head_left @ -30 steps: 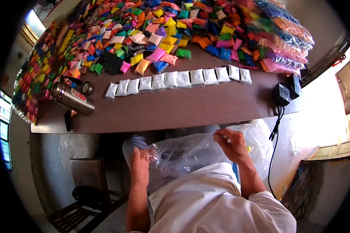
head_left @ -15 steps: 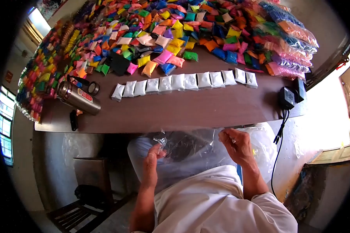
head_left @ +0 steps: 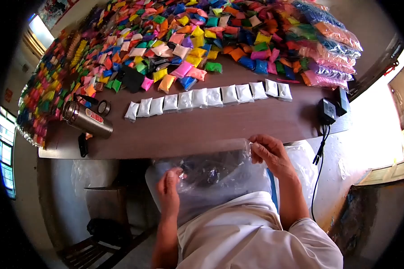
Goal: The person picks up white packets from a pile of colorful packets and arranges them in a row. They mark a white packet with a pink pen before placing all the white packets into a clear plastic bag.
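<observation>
Over my lap, partly against the table's front edge, spreads a clear plastic bag (head_left: 211, 168). My right hand (head_left: 270, 152) pinches its upper right corner between thumb and fingers. Lower on the left, my left hand (head_left: 169, 183) has its fingers closed at the bag's left side. No contents can be made out inside the clear plastic. Beyond my hands, a row of small white packets (head_left: 199, 97) lies across the brown table (head_left: 202, 127), the packets side by side and slightly slanted.
A big heap of colourful packets (head_left: 166, 49) covers the table's back. Stacked bulging bags (head_left: 332, 58) stand at the right. A steel flask (head_left: 87, 119) lies at the left beside its lid (head_left: 103, 107). A black adapter (head_left: 327, 110) with hanging cables sits at the right edge.
My right hand has risen and its fingers have uncurled into a pinch at the bag's corner. The bag is spread flatter and reaches higher over the table edge. My left hand has shifted slightly left.
</observation>
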Demonstrator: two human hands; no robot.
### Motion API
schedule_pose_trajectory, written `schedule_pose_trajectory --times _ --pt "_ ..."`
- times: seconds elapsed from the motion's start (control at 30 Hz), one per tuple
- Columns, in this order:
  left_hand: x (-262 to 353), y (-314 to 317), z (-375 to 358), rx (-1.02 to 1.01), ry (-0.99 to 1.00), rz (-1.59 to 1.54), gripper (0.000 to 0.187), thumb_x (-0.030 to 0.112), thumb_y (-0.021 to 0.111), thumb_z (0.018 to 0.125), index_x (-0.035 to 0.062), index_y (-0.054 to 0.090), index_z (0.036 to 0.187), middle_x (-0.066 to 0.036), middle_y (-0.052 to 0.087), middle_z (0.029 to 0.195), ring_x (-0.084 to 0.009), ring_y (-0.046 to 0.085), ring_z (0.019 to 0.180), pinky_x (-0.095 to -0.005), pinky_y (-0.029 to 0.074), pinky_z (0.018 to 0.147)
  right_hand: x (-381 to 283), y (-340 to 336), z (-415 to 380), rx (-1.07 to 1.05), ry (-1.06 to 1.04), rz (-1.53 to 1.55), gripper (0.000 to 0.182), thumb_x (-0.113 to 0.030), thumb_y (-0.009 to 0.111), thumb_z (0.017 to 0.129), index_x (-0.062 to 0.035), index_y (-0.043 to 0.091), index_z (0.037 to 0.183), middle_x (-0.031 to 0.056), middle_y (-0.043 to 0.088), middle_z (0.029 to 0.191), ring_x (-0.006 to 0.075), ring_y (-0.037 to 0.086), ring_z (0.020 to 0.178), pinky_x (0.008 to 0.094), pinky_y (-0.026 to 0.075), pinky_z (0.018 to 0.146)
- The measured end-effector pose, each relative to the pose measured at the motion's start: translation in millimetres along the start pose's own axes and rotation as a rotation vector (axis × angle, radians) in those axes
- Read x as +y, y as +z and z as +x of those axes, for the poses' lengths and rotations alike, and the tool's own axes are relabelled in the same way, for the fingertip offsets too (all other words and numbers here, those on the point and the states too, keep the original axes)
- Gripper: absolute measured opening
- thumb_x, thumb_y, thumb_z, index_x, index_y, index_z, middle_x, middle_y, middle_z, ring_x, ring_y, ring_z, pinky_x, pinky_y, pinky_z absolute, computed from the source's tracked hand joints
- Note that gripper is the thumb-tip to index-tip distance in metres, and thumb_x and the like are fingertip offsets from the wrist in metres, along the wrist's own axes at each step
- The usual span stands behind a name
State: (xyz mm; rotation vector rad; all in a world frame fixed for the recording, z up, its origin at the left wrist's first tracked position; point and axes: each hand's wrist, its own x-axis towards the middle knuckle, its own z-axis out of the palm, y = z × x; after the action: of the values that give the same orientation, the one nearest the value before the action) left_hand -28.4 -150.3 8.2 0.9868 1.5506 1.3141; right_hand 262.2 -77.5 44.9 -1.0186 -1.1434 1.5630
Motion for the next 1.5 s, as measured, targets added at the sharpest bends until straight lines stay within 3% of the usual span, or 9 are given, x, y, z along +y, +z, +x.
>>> schedule_pose_trajectory --times 0.23,0.37,0.4,0.63,0.87,0.97,1.37,1.43,1.5 --pt "4.9 -1.5 0.9 -0.014 0.092 -0.062 0.043 0.038 0.046 0.095 -0.0013 0.062 0.094 -0.01 0.063 0.09 -0.0176 0.058 0.08 -0.0346 0.045 0.077 18.9 -12.9 2.8 -0.018 -0.076 -0.192 0.042 -0.034 0.069 0.086 -0.0003 0.059 0.11 0.0053 0.06 0.095 0.0146 0.056 0.094 0.0285 0.046 0.081" --pt "11.6 4.6 0.2 0.014 0.075 -0.086 0.041 0.038 0.046 0.095 -0.0001 0.06 0.091 -0.01 0.062 0.089 -0.0183 0.057 0.08 -0.0347 0.044 0.077 -4.1 8.1 -9.3 0.162 -0.415 -1.052 0.07 -0.048 0.078 0.071 -0.0011 0.054 0.118 0.0163 0.055 0.119 0.0327 0.052 0.112 0.0414 0.042 0.092" --pt "13.0 5.1 0.7 0.006 0.081 -0.088 0.04 0.038 0.046 0.095 0.0001 0.06 0.09 -0.01 0.062 0.088 -0.0186 0.057 0.079 -0.0347 0.044 0.077 -5.4 9.7 -11.3 0.178 -0.439 -0.974 0.075 -0.051 0.078 0.067 -0.0019 0.054 0.118 0.0199 0.053 0.119 0.0382 0.05 0.11 0.0451 0.042 0.091" --pt "13.3 7.8 1.5 0.0 0.076 -0.06 0.04 0.036 0.047 0.094 -0.0005 0.062 0.09 -0.009 0.062 0.087 -0.0189 0.058 0.08 -0.0344 0.045 0.076 -27.0 42.8 -35.0 0.199 -0.39 -1.214 0.076 -0.044 0.08 0.066 -0.0046 0.05 0.123 0.0193 0.048 0.123 0.0358 0.047 0.114 0.0461 0.039 0.094" --pt "21.6 6.2 0.5 0.034 0.145 0.008 0.04 0.036 0.047 0.094 -0.0006 0.064 0.093 -0.008 0.063 0.088 -0.0174 0.058 0.082 -0.034 0.045 0.076 -6.3 12.7 -10.9 0.277 -0.342 -1.24 0.048 -0.002 0.061 0.074 -0.0058 0.052 0.12 0.0163 0.052 0.123 0.0359 0.048 0.112 0.0441 0.04 0.094" --pt "17.7 5.0 -0.4 0.008 0.112 0.103 0.042 0.037 0.046 0.095 -0.0002 0.064 0.094 -0.007 0.064 0.087 -0.0161 0.058 0.081 -0.0332 0.045 0.078 -15.3 -4.6 -2.9 0.176 -0.302 -1.097 0.023 -0.003 0.054 0.081 -0.0039 0.065 0.101 0.0152 0.065 0.099 0.0336 0.062 0.093 0.0408 0.049 0.083" --pt "17.4 22.6 27.6 -0.064 0.253 0.272 0.04 0.034 0.042 0.098 0.0013 0.065 0.097 -0.006 0.065 0.084 -0.0133 0.057 0.077 -0.0293 0.044 0.071 -76.5 -45.2 30.0 0.181 -0.177 -1.352 0.019 -0.016 0.064 0.081 -0.0023 0.066 0.095 0.0122 0.068 0.08 0.0315 0.065 0.065 0.0379 0.05 0.064" --pt "20.5 27.1 30.1 -0.001 0.193 0.193 0.041 0.034 0.041 0.098 0.0007 0.065 0.097 -0.006 0.065 0.083 -0.0146 0.058 0.077 -0.0293 0.044 0.073 -72.2 -41.5 29.9 0.082 -0.036 -0.749 0.015 -0.012 0.064 0.083 -0.0021 0.066 0.094 0.0112 0.065 0.077 0.0211 0.065 0.067 0.0334 0.05 0.063" --pt "23.5 29.3 31.0 0.007 0.176 0.196 0.042 0.034 0.041 0.098 0.0003 0.065 0.097 -0.006 0.066 0.083 -0.0161 0.059 0.077 -0.0302 0.045 0.073 -66.4 -47.1 36.8 0.122 -0.087 -0.753 0.013 -0.011 0.063 0.085 -0.0019 0.066 0.094 0.0089 0.064 0.077 0.0167 0.063 0.068 0.0308 0.049 0.064"
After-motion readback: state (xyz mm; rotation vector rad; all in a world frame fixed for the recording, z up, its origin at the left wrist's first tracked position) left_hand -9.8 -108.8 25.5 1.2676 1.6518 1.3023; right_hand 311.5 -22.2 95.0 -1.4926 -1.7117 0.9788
